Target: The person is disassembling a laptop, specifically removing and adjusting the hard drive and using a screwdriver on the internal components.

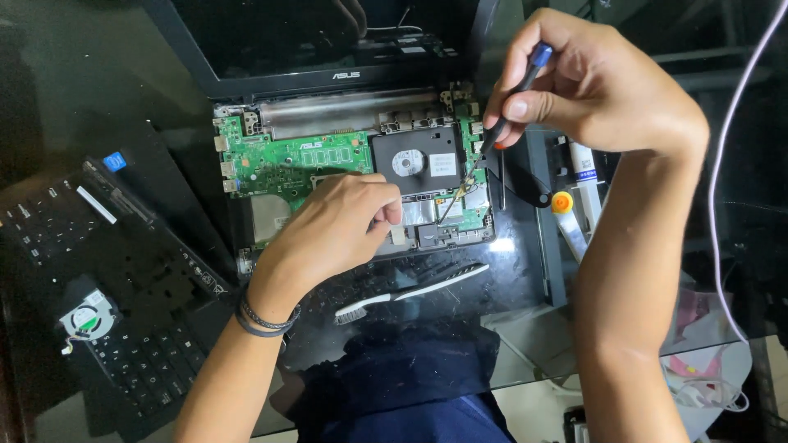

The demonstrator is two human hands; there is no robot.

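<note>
An opened laptop lies on a dark glass table, its green motherboard and black hard drive exposed. My right hand holds a blue-topped screwdriver upright, with its tip down on the board just right of the hard drive. My left hand rests on the board's lower middle, fingers curled and pinched near a small silver part; whether it holds anything is hidden. Two dark bands circle my left wrist.
The removed keyboard panel lies at the left with a small cooling fan on it. A white toothbrush lies in front of the laptop. White tubes and a pale cable sit at the right.
</note>
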